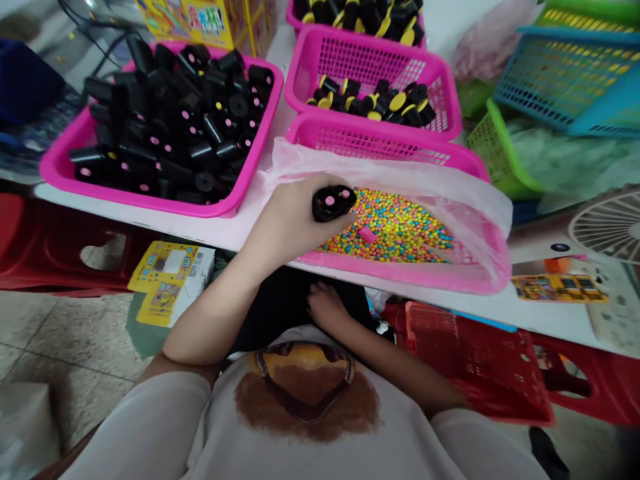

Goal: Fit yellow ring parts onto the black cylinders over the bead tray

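Observation:
My left hand point(295, 217) is closed around two black tubes with pink ends point(333, 202), held over the near edge of a pink basket point(425, 277) lined with clear plastic. That basket holds a heap of small coloured candy beads point(400, 230) and a pink cap point(368, 234). My right hand point(325, 308) is low in my lap under the table edge, with its fingers curled; what it holds, if anything, is hidden.
A large pink tray point(65, 175) at left is piled with black tubes. Behind, two pink baskets point(440, 87) hold black pieces with yellow caps. Blue point(565, 80) and green baskets stand at right, a fan point(607, 227) near the right edge, red crates under the table.

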Tool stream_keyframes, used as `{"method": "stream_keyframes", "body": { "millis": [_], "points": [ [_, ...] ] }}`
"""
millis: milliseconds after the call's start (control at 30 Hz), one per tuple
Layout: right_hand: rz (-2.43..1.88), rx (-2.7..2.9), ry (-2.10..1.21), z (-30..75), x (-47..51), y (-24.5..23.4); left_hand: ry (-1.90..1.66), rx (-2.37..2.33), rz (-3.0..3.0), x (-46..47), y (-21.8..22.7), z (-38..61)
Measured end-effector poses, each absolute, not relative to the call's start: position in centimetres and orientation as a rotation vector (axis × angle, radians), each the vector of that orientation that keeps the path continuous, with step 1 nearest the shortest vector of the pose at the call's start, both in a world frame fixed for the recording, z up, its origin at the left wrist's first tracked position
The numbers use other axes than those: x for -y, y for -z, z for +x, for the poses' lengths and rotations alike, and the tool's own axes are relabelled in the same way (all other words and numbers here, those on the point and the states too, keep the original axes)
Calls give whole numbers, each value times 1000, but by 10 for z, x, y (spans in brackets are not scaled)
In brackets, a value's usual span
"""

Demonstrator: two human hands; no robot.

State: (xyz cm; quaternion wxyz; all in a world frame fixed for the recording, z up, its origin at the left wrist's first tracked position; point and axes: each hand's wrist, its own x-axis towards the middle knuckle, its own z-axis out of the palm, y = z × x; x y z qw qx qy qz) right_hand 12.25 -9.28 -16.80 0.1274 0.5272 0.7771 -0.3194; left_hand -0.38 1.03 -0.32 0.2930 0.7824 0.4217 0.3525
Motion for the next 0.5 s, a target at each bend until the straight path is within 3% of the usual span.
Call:
{"method": "stream_keyframes", "body": {
  "millis": [200, 367, 400, 500],
  "points": [
    [1564, -2341, 1049, 122, 106, 141, -989, -1090, 2110, -11, 6, -5],
    [1461, -2843, 1452, 149, 109, 46, -1003, -1045, 2112, -12, 7, -6],
    [1644, -3106, 1409, 153, 105, 27, -1000, -1040, 2104, -12, 7, -6],
    [2196, -3543, 494, 156, 78, -7, -974, -1038, 2082, -10, 6, -6]
  ]
}}
